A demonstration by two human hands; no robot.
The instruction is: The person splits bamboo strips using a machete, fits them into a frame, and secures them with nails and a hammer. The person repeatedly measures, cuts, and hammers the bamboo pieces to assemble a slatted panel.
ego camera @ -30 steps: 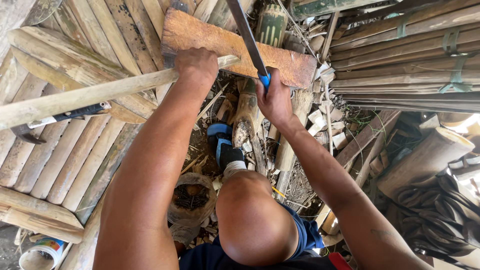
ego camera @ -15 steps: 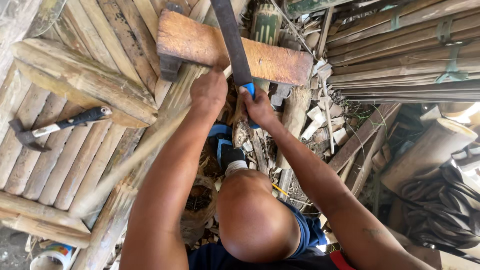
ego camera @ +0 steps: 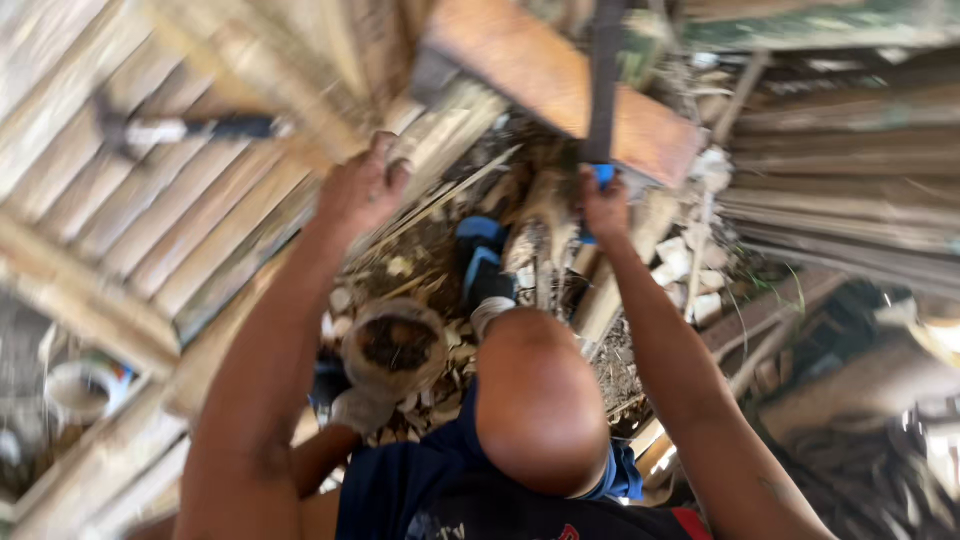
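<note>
My left hand [ego camera: 365, 188] grips a pale bamboo pole [ego camera: 445, 135] that slants from the wooden block down to the lower left. The reddish-brown wooden block [ego camera: 560, 95] lies across the top of the view. My right hand [ego camera: 603, 208] is closed on the blue handle [ego camera: 600, 176] of a long dark blade [ego camera: 604, 70], which points up and crosses over the block. Both hands are just below the block, about a forearm's width apart. The whole picture is blurred by motion. My bent knee [ego camera: 540, 400] fills the lower middle.
A platform of bamboo slats [ego camera: 150, 235] spreads on the left, with a hammer [ego camera: 190, 128] lying on it. Bamboo poles [ego camera: 850, 200] are stacked on the right. Below the hands are wood chips, a blue sandal [ego camera: 482, 262], a hollow stump [ego camera: 393, 345] and a white bucket [ego camera: 85, 385].
The bamboo pole has swung from lying crosswise under my left hand to slanting steeply toward the lower left. Both hands have dropped below the block, and the view has shifted and blurred.
</note>
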